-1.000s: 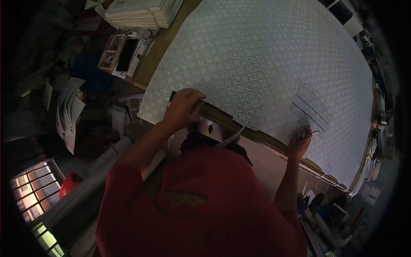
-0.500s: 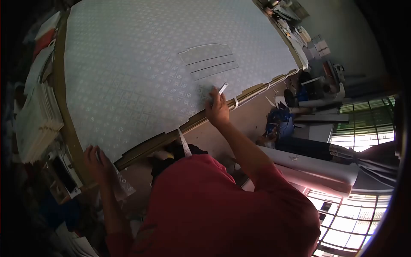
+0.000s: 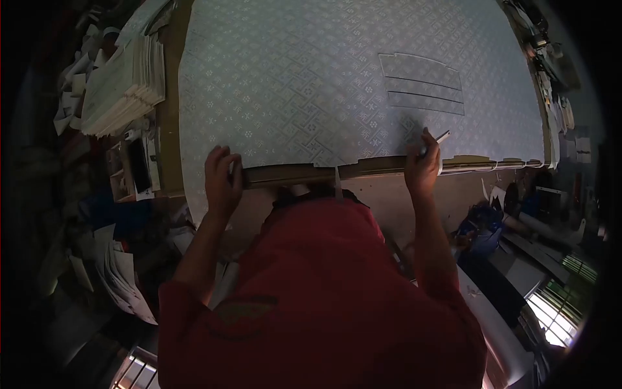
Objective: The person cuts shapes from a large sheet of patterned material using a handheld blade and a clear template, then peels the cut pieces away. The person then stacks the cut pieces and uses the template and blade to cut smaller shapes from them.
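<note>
A pale patterned sheet (image 3: 291, 84) covers the work table. My left hand (image 3: 223, 178) is at the sheet's near edge on the left, fingers bent over it; whether anything is between them cannot be made out. Farther right, my right hand (image 3: 422, 165) is at the near edge, closed around a slim white tool (image 3: 443, 137) that sticks out past the fingers. A clear template (image 3: 424, 84) with dark parallel lines lies flat on the sheet, beyond my right hand. A narrow strip (image 3: 338, 184) hangs from the near edge between my hands.
A thick stack of paper (image 3: 126, 87) stands left of the sheet, with a dark flat object (image 3: 137, 165) in front of it. Loose sheets (image 3: 120, 272) lie at the lower left. A blue bundle (image 3: 481, 227) and a long pale roll (image 3: 495, 324) are at the right.
The view has swung, so the table edge now runs nearly level. My left hand has come from the table's corner onto the sheet's near edge. My right hand still holds the white tool.
</note>
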`<control>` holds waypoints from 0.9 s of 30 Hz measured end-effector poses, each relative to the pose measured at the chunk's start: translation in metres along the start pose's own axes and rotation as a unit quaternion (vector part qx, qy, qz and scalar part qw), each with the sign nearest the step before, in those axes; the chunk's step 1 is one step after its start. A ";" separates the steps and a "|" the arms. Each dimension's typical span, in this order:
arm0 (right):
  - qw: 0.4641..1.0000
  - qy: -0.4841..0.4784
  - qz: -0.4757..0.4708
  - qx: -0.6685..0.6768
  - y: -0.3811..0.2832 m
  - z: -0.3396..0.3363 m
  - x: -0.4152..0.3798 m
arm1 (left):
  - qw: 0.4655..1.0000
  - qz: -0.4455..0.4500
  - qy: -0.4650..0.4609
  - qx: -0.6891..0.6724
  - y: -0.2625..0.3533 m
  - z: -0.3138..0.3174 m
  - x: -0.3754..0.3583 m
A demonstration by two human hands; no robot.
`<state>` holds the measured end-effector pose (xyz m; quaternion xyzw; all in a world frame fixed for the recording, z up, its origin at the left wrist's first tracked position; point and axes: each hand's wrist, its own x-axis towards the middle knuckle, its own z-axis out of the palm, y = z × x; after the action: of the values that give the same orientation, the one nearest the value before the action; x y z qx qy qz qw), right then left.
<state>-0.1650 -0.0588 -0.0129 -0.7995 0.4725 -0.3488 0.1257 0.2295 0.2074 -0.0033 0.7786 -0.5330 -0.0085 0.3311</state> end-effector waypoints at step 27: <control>0.991 -0.047 -0.092 -0.082 -0.028 0.083 0.091 | 0.971 -0.069 -0.089 -0.212 0.100 -0.025 -0.054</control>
<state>-0.0619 -0.1311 -0.0182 -0.8630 0.4173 -0.2807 0.0490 0.1335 0.2439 0.0504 0.7216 -0.4917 -0.2132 0.4382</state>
